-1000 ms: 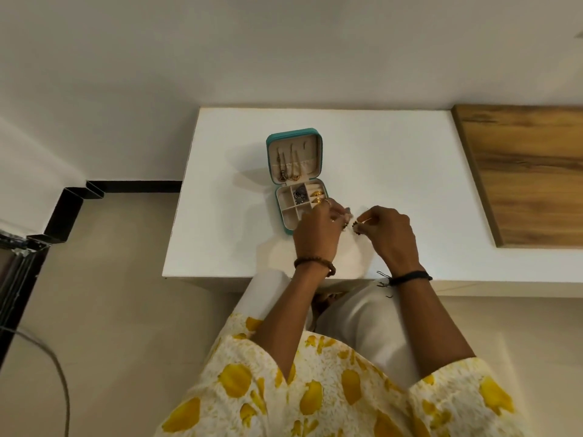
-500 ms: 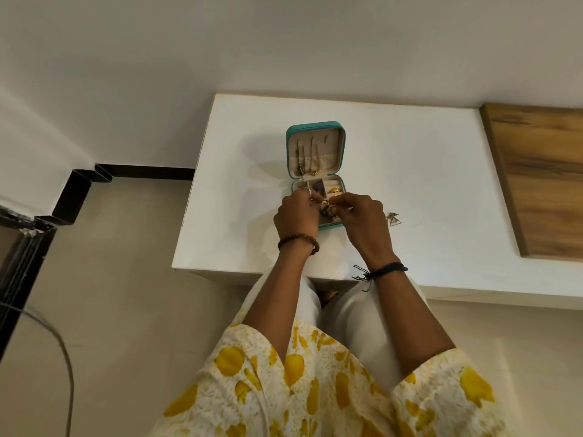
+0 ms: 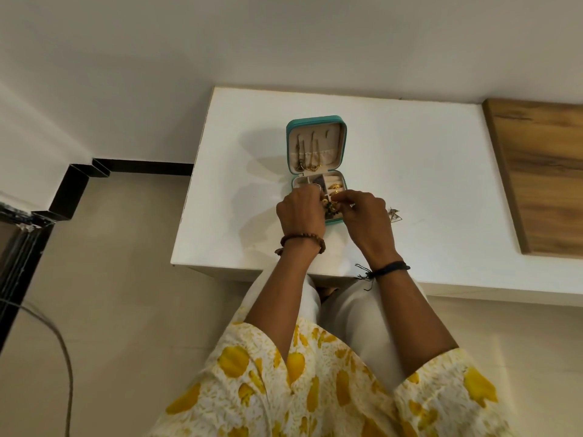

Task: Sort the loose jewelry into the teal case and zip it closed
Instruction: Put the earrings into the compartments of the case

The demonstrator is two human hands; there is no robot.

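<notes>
Over the open square teal case (image 3: 316, 143), left hand (image 3: 301, 212) and right hand (image 3: 366, 212) both pinching a small dark-beaded gold piece (image 3: 331, 207), apparently to lower it into a tray compartment.

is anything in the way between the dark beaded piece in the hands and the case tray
Nothing visible blocks it. Both hands, left and right, pinch the dark beaded piece directly over the open teal case, its lid standing back. Gold items already fill one tray compartment. A loose earring lies on the table, right of the hands.

teal case (image 3: 316, 121) open on white table (image 3: 426, 171) | left hand (image 3: 301, 212), right hand (image 3: 366, 216) pinch dark beaded piece (image 3: 331, 209) over tray
</notes>
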